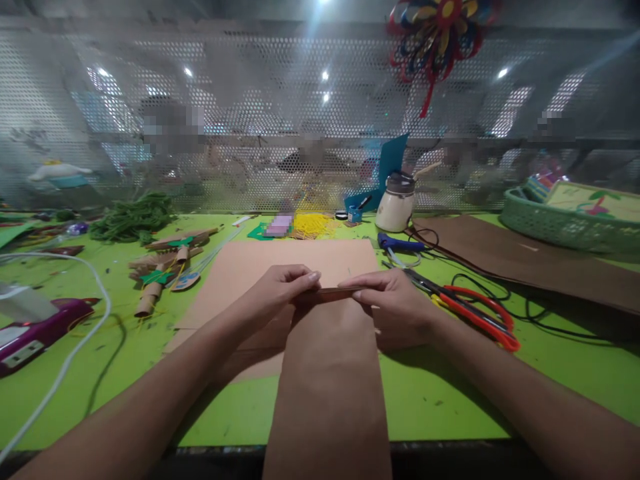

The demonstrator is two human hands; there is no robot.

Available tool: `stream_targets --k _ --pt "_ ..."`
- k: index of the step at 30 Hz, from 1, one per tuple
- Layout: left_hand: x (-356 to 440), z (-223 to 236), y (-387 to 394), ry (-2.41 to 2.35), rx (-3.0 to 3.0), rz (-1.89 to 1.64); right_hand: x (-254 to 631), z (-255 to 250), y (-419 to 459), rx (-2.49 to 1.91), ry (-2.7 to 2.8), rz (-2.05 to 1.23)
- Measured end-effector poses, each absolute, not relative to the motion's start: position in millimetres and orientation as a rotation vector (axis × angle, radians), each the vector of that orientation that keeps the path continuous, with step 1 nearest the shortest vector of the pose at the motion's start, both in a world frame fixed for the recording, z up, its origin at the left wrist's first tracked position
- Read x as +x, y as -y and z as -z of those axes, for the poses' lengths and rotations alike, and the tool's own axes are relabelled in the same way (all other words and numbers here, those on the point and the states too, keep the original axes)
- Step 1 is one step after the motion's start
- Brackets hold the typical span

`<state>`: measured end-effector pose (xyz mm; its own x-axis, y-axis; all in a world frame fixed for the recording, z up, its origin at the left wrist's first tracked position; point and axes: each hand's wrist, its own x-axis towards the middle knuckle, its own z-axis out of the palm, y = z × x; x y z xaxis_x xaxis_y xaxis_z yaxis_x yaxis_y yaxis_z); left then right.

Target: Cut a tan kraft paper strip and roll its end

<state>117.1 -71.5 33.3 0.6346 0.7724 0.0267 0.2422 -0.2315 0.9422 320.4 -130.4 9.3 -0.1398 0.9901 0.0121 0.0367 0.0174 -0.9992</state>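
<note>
White jar point(394, 210) with a dark lid point(401, 182) before a perforated screen point(250, 87), green basket point(565, 227) at right, heap of green strings point(133, 218) at left, purple power strip point(53, 327), white cable point(108, 304), hanging flower-shaped ornament point(445, 33).

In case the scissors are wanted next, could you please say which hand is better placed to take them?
Probably the right hand: the red-handled scissors lie close beside it. The left hand is farther off, and both hold the folded brown paper.
</note>
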Motion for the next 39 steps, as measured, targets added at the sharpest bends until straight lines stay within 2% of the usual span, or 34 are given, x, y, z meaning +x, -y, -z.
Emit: stream_targets --k 15,20,28,39 --pt "120.7 -22.8 77.6 -0.754 1.403 -0.544 314.2 -0.5 131.1 -1.264 1.384 -1.167" --pt "117.9 -21.1 70.0 -0.747 1.436 -0.515 313.2 -0.1 130.9 -1.28 1.376 -1.163" --pt "115.8 -24.9 70.6 -0.739 1.494 -0.385 312.5 1.0 130.3 -1.274 1.494 -1.03" --pt "116.9 -17.3 73.4 -0.676 1.209 -0.434 316.2 -5.5 133.4 -1.218 1.724 -0.809"
